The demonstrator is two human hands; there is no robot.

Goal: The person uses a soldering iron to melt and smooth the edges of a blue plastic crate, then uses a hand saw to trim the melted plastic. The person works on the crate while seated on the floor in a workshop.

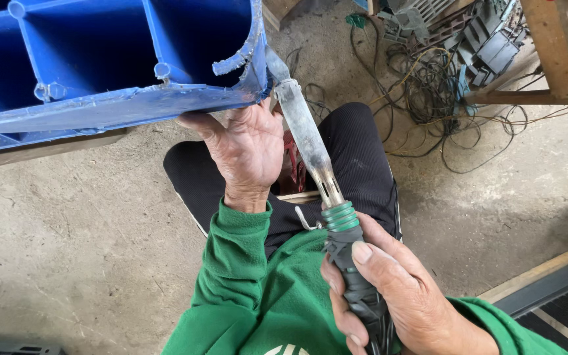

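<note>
**Heated iron held against a broken blue crate**

From the head camera, the right hand [389,289] was wrapped tight around the dark handle of a soldering iron [323,177], thumb laid along the grip. Up from that grip ran the long metal barrel, its flat tip touching the cracked corner of a blue plastic crate [119,105]. The left hand [244,148], just left of the barrel, was open, palm up, fingers pressed under the crate's edge (green sleeves on both arms). Beyond the tip lay tangled wires [428,98] on the concrete floor [67,250].
</note>
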